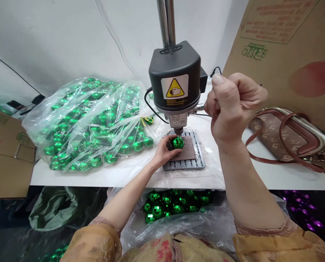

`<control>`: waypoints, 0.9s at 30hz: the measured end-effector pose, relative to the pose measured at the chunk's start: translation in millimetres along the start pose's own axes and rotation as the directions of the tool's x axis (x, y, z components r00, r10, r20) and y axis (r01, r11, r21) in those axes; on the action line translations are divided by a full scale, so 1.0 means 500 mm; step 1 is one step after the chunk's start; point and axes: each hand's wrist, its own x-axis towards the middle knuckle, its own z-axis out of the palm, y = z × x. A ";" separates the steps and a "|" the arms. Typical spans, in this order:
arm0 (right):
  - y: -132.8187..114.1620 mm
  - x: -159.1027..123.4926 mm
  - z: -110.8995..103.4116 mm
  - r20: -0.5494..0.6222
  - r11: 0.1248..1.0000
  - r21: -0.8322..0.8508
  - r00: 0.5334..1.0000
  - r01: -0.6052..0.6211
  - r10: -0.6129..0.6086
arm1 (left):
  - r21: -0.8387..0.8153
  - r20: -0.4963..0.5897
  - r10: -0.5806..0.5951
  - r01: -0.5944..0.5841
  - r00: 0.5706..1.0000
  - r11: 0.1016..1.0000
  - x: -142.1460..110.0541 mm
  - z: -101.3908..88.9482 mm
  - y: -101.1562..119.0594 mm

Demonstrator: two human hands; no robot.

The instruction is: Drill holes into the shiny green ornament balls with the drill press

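Note:
My left hand (165, 151) holds a shiny green mirrored ball (177, 143) between thumb and fingers. The ball sits right under the chuck (178, 131) of a small black bench drill press (175, 72); where the bit meets it is too small to make out. Beneath the ball are a brown board (188, 149) and the slotted grey metal base (200, 163). Raised to the right of the motor housing, my right hand (230, 105) is closed in a fist around the drill press's lever handle (200, 107), most of which the fingers hide.
A clear plastic bag (97, 127) full of green balls lies on the white table (77, 179) at left. More green balls (176, 203) rest in plastic below the table's front edge. A brown handbag (290, 134) and a large carton (282, 62) stand at right. Dark shavings surround the base.

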 end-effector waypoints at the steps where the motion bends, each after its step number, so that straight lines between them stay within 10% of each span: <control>1: -0.001 0.000 0.001 0.004 1.000 0.027 1.000 0.013 -0.014 | -0.010 0.007 0.016 -0.016 1.000 1.000 0.002 0.001 0.000; 27: 0.011 -0.010 -0.009 0.046 0.990 -0.140 0.998 -0.030 0.037 | -0.092 0.317 0.054 -0.026 0.947 0.995 0.042 -0.038 0.001</control>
